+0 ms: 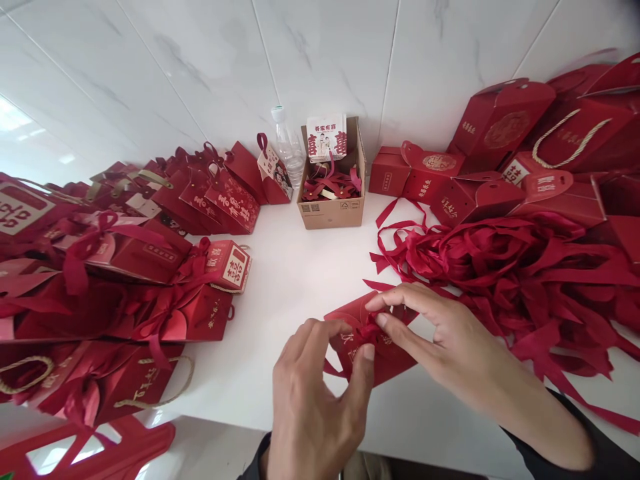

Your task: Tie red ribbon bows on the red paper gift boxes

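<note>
Lying flat on the white tabletop (295,280) near its front edge, a small red gift box (385,357) with gold lettering sits at about six o'clock in the view. Its long axis runs diagonally, from a pointed flap end at ten o'clock down to a squared end at four o'clock. A red ribbon (367,331) crosses the box's middle, bunched into a knot.

The left hand (313,407) comes in from six o'clock, fingers curled, with thumb and forefinger pressed together on the ribbon at the knot. The right hand (445,347) reaches in from four o'clock, its thumb and forefinger pinching the ribbon from the other side while the remaining fingers spread loosely over the box.

At three o'clock from the box, a big loose heap of red ribbons (505,267) covers the table, just beside the right hand. Beyond it, at one to two o'clock, stand unfinished red boxes (450,180). At twelve o'clock, against the white tiled wall, an open cardboard carton (333,203) holds more ribbon pieces and a printed card (326,137), with a clear plastic bottle (289,150) just beside it. From nine to eleven o'clock, finished red gift boxes with bows (125,267) lie crowded together.
</note>
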`<state>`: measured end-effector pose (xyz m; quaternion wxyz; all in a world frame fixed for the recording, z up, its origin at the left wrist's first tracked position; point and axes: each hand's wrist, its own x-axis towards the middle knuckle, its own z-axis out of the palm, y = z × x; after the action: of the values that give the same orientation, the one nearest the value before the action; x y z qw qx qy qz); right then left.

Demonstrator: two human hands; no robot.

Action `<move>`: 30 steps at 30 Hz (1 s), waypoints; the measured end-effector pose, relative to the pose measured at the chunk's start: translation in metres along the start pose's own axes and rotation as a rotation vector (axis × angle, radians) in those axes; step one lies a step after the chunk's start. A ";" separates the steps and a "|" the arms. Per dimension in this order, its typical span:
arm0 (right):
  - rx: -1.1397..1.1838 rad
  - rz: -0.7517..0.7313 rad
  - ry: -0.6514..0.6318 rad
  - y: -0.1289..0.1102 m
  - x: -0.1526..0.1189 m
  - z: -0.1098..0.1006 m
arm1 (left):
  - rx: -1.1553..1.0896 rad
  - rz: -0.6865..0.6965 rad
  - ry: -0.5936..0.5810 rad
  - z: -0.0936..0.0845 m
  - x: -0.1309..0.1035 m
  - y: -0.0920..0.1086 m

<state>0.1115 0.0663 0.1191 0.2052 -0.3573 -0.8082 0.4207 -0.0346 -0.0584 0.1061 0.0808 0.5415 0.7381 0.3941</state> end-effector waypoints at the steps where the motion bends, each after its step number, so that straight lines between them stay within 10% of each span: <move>1: -0.005 0.000 0.005 -0.001 0.000 0.000 | -0.010 -0.018 -0.039 0.001 0.002 -0.001; 30: -0.090 0.114 0.019 0.013 -0.001 0.002 | -0.411 -0.407 -0.161 -0.005 -0.003 -0.009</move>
<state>0.1162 0.0693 0.1076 0.1722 -0.4154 -0.8027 0.3916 -0.0424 -0.0641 0.1027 0.3242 0.3841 0.7275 0.4670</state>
